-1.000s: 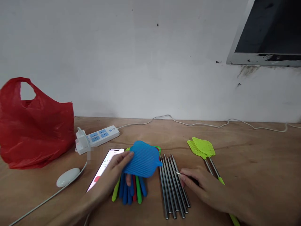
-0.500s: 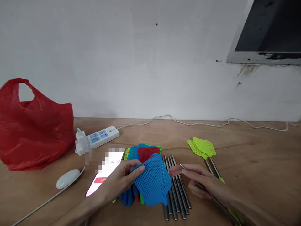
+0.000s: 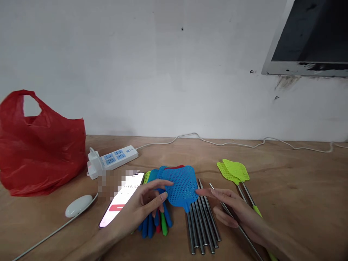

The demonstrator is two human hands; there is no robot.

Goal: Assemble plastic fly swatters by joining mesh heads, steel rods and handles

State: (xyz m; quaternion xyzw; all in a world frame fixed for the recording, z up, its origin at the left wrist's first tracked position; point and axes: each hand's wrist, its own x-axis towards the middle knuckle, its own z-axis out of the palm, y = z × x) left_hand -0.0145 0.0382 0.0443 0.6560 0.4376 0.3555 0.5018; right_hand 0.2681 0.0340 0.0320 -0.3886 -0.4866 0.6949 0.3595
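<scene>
A blue fly-swatter head [image 3: 181,185], perforated and with a short neck toward me, lies over a stack of other swatter heads and partly over the rods. My left hand [image 3: 149,201] is at its left edge, thumb and index finger apart, the index fingertip resting over the mesh. My right hand [image 3: 237,210] is closed around a thin metal rod [image 3: 246,237], its index fingertip at the head's right edge. Below the left hand, several blue, red and green handles [image 3: 150,226] stick out. Several loose metal rods [image 3: 202,226] lie side by side between the hands.
Two yellow-green fly swatters [image 3: 236,170] lie at the right. Leftward are a lit phone [image 3: 119,206], a white power strip [image 3: 119,157], a white oval device [image 3: 78,206] with a cable, and a red plastic bag [image 3: 43,152]. A white cord [image 3: 225,144] runs along the wall.
The blue swatter head has moved back and up onto the stack, its neck now pointing toward me. My left thumb has come off its surface. My right hand still holds the rod.
</scene>
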